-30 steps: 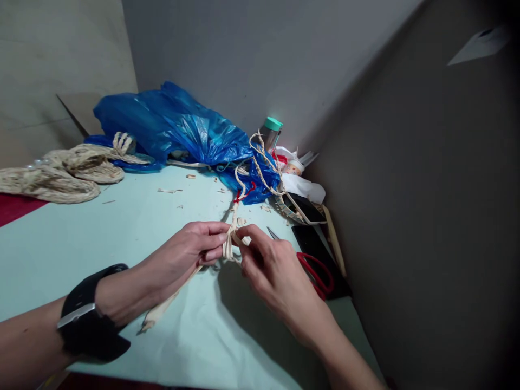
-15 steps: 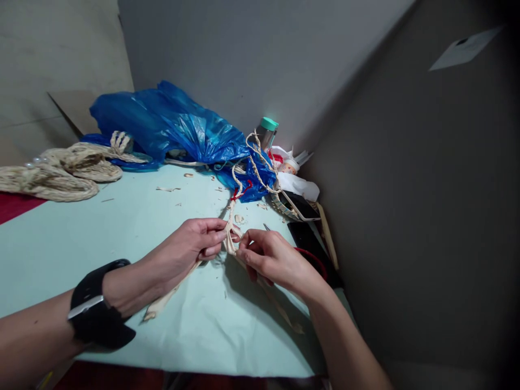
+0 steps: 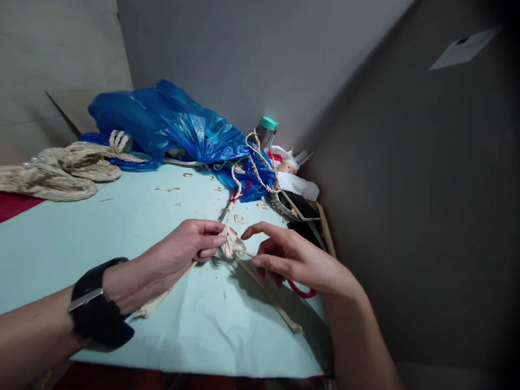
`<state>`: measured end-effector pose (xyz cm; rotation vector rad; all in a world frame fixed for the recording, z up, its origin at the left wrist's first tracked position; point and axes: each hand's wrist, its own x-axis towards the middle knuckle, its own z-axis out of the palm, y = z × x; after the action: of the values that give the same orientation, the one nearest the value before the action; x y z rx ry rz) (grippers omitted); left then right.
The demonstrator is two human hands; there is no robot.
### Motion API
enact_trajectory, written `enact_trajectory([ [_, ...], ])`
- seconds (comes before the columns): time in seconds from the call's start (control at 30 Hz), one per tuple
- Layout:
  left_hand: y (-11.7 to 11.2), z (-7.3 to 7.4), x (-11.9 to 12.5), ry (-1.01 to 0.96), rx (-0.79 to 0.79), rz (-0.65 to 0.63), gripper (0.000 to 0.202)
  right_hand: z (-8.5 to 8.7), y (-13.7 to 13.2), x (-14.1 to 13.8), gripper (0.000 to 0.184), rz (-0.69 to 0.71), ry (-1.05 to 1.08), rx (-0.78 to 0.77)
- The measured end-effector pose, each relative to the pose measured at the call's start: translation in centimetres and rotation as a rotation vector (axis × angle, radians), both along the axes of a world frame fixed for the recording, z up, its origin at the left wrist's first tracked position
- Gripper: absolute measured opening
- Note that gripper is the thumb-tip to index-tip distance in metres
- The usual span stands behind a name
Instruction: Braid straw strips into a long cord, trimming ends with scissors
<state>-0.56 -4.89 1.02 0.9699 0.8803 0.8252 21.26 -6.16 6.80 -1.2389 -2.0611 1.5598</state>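
In the head view my left hand pinches a pale braided cord of flat plant fibre, at the point where loose strands fan out. A red tie is knotted round the cord farther up. One loose strand hangs below my left hand toward the lower left. Another strand runs down to the right over the cloth. Right of the braid, my right hand has its index finger lifted and apart. A short strand leads from the braid to its thumb, where the lower fingers seem closed on it.
A pale green cloth covers the table, with fibre scraps on it. Braided fibre bundles lie left, beside a blue plastic bag. At the back right are a bottle, a dark device and red-handled scissors.
My right hand has moved right, away from the braid, and its index finger has lifted. A strand now stretches from the braid to it. The left hand stays on the braid.
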Motion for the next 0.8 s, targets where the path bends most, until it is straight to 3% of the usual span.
enact_trajectory([
  [0.1,0.0,-0.3,-0.1,0.001,-0.014,-0.015,0.019,0.6,-0.2,1.1,0.018,0.025,0.250,-0.116],
  [0.23,0.0,-0.5,-0.3,-0.012,-0.013,-0.056,0.018,0.3,-0.8,1.0,0.023,-0.047,0.516,-0.091],
  [0.37,0.0,-0.3,-0.3,-0.029,-0.033,-0.059,0.015,-0.3,-0.8,0.2,0.031,-0.178,0.575,0.074],
  [0.5,0.1,-0.1,-0.1,-0.013,-0.045,-0.054,0.016,-0.7,0.2,-0.1,0.017,-0.310,0.608,0.298],
  [0.63,0.1,0.0,-0.1,-0.002,-0.012,-0.040,0.011,-0.6,1.0,0.1,0.022,-0.416,0.666,0.474],
  [0.8,0.1,-0.2,-0.2,0.012,0.001,-0.029,0.007,0.3,0.2,0.4,0.017,-0.360,0.742,0.298],
])
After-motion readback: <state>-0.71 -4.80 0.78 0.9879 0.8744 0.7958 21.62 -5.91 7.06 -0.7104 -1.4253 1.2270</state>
